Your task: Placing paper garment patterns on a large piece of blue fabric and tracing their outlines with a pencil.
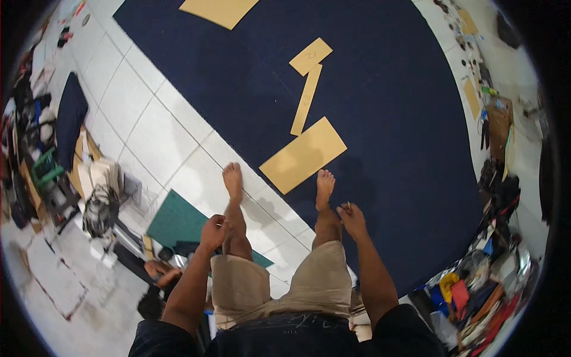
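Observation:
I stand barefoot with one foot on white tiles and the other on a large dark navy cloth (pixel 410 131). My left hand (pixel 213 232) hangs beside my left knee, fingers curled together, with a tiny pale tip showing at them. Beside my right shin is my right hand (pixel 353 220), closed in a pinch around a small, thin, yellowish thing too small to name. Just beyond my feet lies a wide tan rectangular card piece (pixel 303 156). A narrow tan strip (pixel 306 100) and a small tan rectangle (pixel 311 56) form a line beyond it.
Another tan piece (pixel 220 11) lies at the far edge. A green cutting mat (pixel 187 223) rests on the tiles (pixel 148 125) at left. Clutter and a green stool (pixel 45 168) line the left side. Another person's arm (pixel 162 272) shows low left. Piled materials (pixel 470 297) border the right.

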